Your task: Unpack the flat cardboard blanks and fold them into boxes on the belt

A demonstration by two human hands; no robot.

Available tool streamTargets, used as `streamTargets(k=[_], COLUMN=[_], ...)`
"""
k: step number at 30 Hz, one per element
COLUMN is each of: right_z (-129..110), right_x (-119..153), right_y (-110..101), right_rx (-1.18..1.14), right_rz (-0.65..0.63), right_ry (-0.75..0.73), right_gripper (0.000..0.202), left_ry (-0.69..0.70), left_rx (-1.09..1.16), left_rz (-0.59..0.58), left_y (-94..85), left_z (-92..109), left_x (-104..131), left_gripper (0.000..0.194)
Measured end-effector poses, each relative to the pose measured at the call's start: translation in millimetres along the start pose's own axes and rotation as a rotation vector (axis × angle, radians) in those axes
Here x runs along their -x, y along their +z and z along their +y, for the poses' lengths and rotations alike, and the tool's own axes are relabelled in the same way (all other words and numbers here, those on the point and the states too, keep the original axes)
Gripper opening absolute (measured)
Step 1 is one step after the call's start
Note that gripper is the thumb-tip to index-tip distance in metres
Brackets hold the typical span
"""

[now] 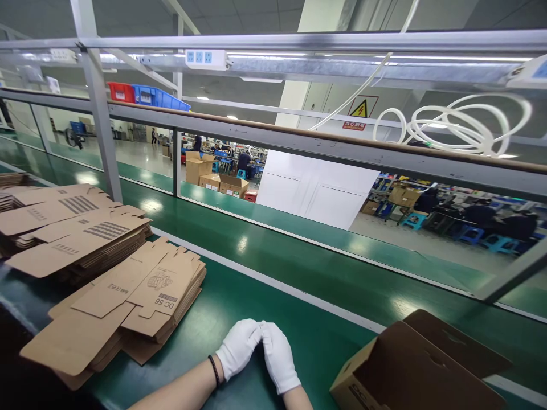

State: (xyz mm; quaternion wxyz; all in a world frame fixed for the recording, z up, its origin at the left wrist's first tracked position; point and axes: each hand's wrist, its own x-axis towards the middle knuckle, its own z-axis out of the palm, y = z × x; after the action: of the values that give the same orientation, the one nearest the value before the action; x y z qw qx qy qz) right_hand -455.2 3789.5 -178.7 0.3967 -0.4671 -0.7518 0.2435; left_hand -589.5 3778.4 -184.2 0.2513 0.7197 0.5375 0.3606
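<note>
Green conveyor belt [273,296] lay bare at centre; gloved left hand [237,347] and right hand [278,356] rested together empty, between flat cartons [128,302] and an erected box [410,370].

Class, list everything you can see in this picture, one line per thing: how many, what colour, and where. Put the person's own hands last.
Flat carton stacks: several, brown, on the bench at left, nearest one printed "DC 56".
Open carton: one, brown, flaps up, lower right.
Bench surface: one, green with a white stripe.
Metal frame: grey rails across the view.
Power strip: one, white, on the top rail.
Coiled cable: one, white, upper right.
Bins: red and blue, on the rail, upper left.
Warning sign: one, yellow triangle, on the back wall.
Left hand: white glove, touching the right hand.
Right hand: white glove, resting on the bench.
</note>
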Motion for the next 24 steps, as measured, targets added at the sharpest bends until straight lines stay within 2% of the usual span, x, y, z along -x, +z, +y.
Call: streamTargets(k=[8,24], right_z=[-3.5,-5.2], right_x=[0.9,-0.1], right_y=[-2.9,-2.5], right_rx=[0.068,0.015], right_rz=[-0.074,-0.079], right_ry=[-0.027,0.035], right_gripper=[0.040,0.037], left_ry=[-0.011,-0.075], left_rx=[-0.006,0.013], left_rz=[-0.010,-0.018], left_y=[-3.1,-8.0], left_z=[1.9,9.9], left_x=[0.9,2.0], left_gripper=[0.044,0.043])
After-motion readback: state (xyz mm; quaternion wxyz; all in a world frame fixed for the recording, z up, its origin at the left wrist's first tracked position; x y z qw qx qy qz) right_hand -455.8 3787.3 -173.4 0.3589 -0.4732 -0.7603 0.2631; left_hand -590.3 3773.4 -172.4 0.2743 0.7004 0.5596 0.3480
